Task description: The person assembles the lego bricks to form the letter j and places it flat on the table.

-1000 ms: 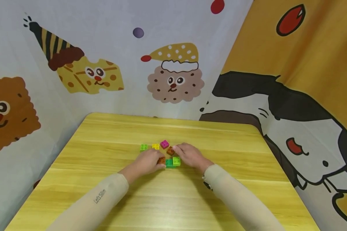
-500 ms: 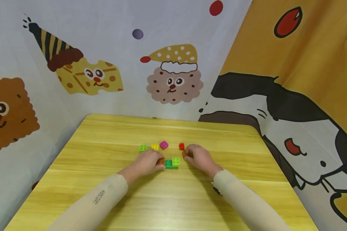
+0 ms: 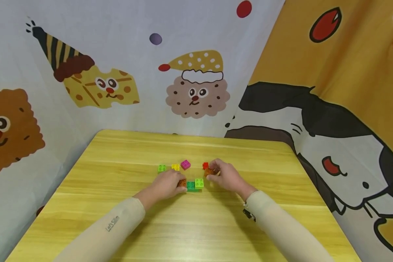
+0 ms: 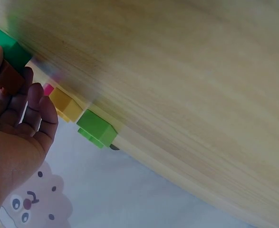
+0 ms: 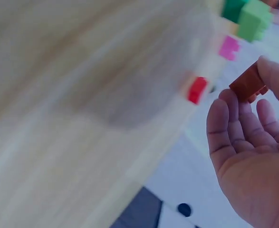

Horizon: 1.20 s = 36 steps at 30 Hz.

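Observation:
My left hand [image 3: 166,183] pinches a brown toy building brick [image 3: 182,183] between thumb and fingers. That brick sits against a dark green brick [image 3: 190,185], which has a lime brick [image 3: 199,182] at its right end. In the left wrist view the brown brick [image 4: 9,80] lies right beside the green one [image 4: 11,48]. To the right of this group, my right hand [image 3: 227,176] grips a second brown brick [image 3: 209,173] at its fingertips. The right wrist view shows this brick [image 5: 248,84] between thumb and fingers, its studs partly visible.
A small red brick [image 3: 205,165] lies just behind the right hand's brick. Farther left stand a magenta brick [image 3: 185,165], a yellow brick [image 3: 175,167] and a light green brick [image 3: 162,168]. The wooden table [image 3: 190,225] ends at a printed cloth backdrop [image 3: 124,120].
My right hand has moved rightward with the second brown brick, away from the joined bricks, and turned it. The red brick, hidden before, now shows. My left hand has stayed in place.

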Tool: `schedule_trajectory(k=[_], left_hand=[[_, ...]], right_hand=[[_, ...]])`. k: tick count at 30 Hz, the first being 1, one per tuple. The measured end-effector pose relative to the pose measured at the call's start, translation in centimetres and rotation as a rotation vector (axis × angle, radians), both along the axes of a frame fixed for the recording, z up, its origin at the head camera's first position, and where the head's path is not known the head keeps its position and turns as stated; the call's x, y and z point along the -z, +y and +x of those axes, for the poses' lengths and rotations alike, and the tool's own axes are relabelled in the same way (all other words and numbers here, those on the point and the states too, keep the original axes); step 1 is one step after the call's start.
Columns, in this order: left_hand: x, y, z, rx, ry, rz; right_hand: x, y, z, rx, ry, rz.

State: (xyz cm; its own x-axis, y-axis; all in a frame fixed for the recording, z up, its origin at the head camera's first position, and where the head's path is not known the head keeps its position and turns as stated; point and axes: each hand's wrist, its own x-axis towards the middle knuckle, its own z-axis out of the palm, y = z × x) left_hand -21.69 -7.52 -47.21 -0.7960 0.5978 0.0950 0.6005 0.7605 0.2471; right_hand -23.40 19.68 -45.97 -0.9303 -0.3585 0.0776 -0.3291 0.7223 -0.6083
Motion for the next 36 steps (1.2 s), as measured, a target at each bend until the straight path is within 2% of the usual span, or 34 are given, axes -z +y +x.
schedule_trajectory(k=[4,7,12,18,22,27,32,36], left_hand=[[0.0,0.0,-0.1,-0.001,0.003,-0.002],[0.0,0.0,-0.1,0.0,0.002,-0.004],[-0.1,-0.1,-0.1,-0.003,-0.006,0.001],[0.1,-0.1,-0.1,-0.007,-0.009,0.007],[0.0,-0.1,0.0,-0.008,-0.012,0.007],[-0.1,-0.1,0.0,-0.01,-0.02,0.007],[0.0,-0.1,-0.1,-0.007,-0.015,0.0],[0.2,-0.1,-0.2,-0.003,-0.002,0.006]], right_hand=[[-1.3,-0.9,0.5,-0.066,-0.001,-0.013],[-1.7,-1.6,1.0,-0.111,-0.019,-0.012],[-1.6,-2.5,1.5,-0.152,-0.034,0.033],[-1.2,-3.1,1.9,-0.181,-0.007,0.063],[-0.9,-3.1,2.0,-0.176,0.012,0.064],[-0.6,-3.0,2.0,-0.154,-0.024,0.02],[-0.1,-2.9,2.0,-0.129,-0.13,-0.082],[0.3,-3.0,2.0,-0.058,-0.226,-0.159]])
